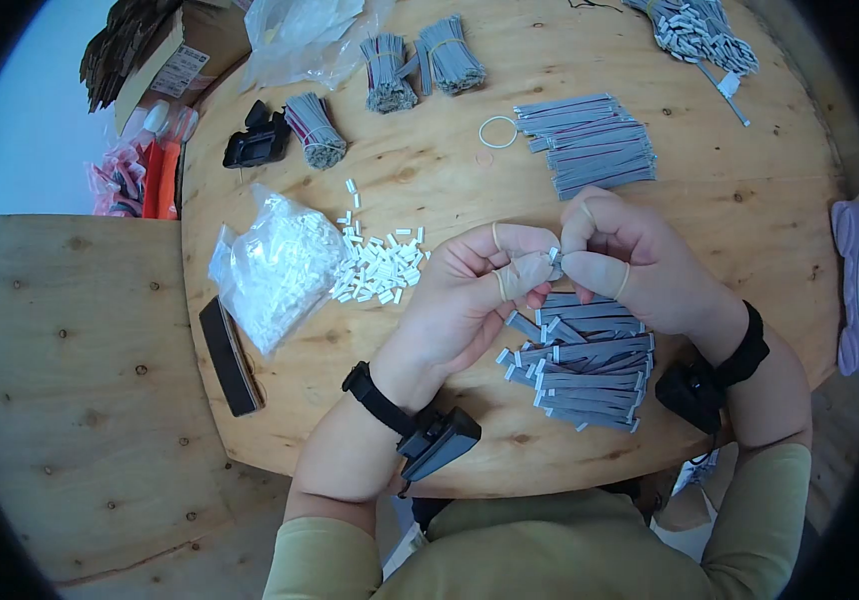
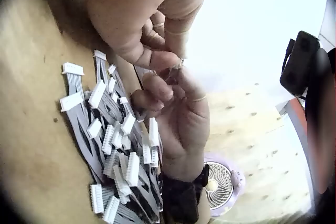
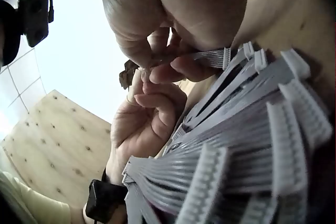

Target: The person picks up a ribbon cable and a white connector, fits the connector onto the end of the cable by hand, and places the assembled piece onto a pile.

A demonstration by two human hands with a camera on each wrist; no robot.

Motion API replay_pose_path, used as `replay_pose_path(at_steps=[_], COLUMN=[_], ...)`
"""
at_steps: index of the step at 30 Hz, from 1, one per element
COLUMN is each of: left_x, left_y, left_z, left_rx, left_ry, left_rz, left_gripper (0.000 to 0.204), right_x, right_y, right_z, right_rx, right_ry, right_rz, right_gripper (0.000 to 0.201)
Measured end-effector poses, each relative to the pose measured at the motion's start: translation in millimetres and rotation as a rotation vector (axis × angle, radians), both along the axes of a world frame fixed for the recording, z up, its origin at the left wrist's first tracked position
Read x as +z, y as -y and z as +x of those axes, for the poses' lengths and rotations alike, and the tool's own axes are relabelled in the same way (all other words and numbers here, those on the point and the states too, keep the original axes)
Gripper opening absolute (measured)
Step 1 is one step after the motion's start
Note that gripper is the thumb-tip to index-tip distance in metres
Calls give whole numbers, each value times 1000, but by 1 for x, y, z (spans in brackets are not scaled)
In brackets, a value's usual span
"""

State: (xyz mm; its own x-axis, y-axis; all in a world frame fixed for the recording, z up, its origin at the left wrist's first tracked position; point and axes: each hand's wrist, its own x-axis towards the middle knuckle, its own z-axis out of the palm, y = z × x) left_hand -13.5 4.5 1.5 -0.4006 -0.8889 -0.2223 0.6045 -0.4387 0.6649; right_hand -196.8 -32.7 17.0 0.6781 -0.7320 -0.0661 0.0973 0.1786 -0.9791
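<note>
On my head feed, the left hand [image 1: 462,288] and right hand [image 1: 655,258] meet fingertip to fingertip above the wooden table [image 1: 430,165]. Left: thumb and forefinger pinch a small white connector [image 1: 554,254]. Right: thumb and bent fingers grasp a grey ribbon cable [image 3: 209,57]; my right wrist feed shows it running out beneath the palm, a white plug [image 3: 227,58] on that end. Fingertips hide the meeting point, so I cannot tell whether connector and cable are joined. Pale finger cots [image 1: 602,273] on thumbs and forefingers.

Just below the hands: a heap of cables [image 1: 595,378], white-tipped at both ends. Off to the left, loose connectors [image 1: 380,268] lie scattered beside a clear bag [image 1: 280,272] of similar white pieces; a dark flat object [image 1: 231,358] sits near the table's edge. Beyond the hands, I note grey cables [image 1: 595,150] laid flat, a pale ring [image 1: 498,132] just beside them. Farther back: three banded bundles [image 1: 387,75] and a black case [image 1: 257,140].
</note>
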Motion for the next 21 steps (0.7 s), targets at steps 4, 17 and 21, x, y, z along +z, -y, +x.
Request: replay_pose_path(at_steps=[4, 17, 21], left_x=[3, -1, 0], left_y=[-1, -1, -1], left_z=[-1, -1, -2], left_rx=[-3, 14, 27], left_ry=[6, -12, -5], left_rz=[-8, -22, -23], left_gripper=[18, 20, 21], right_x=[0, 0, -1], right_y=[-2, -4, -3], right_z=[1, 2, 1], right_rx=[-38, -66, -64], right_ry=[7, 3, -3], right_rz=[-37, -15, -62], right_gripper=[7, 7, 7])
